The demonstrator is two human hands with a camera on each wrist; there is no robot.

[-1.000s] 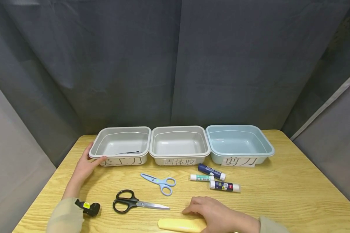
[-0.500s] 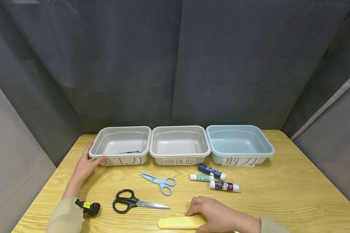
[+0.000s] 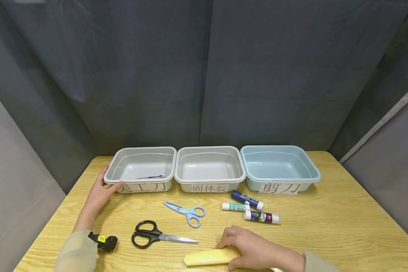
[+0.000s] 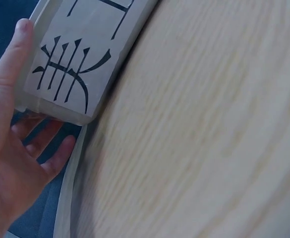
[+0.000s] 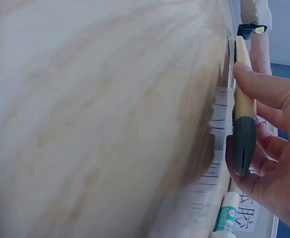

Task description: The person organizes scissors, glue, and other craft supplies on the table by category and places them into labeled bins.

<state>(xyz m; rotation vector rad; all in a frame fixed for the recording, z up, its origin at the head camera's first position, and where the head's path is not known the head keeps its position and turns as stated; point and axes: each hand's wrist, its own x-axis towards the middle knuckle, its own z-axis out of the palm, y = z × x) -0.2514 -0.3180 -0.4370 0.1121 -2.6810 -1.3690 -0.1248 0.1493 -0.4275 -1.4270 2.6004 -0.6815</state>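
- Head view, far left: the left hand (image 3: 100,194) is spread wide over the near outer corner of the left grey bin (image 3: 146,181), thumb along the front rim, fingers round the outer side. Light pressure looks enough to steady it; a hard squeeze might shift it.
- The left forearm reaches forward from the near left.
- Next come the black scissors (image 3: 153,237), their blade tip aimed toward the yellow tool (image 3: 207,257). Raising the tool before any sideways move would probably avoid a knock; the light-blue scissors (image 3: 187,212) lie farther back.
- The yellow tool sits at the near middle of the table (image 3: 326,230), left end exposed, right end hidden by fingers. Whether it touches the wood, I cannot tell.
- The right hand (image 3: 248,247) is narrowed round the tool, thumb on the near side, fingers on the far side. In the right wrist view the dark end (image 5: 244,144) lies among the fingers, so the long yellow end may droop; a firm, level pinch should help.
- The right forearm enters low from the near right; behind it, the glue sticks (image 3: 260,217) need knuckle clearance.
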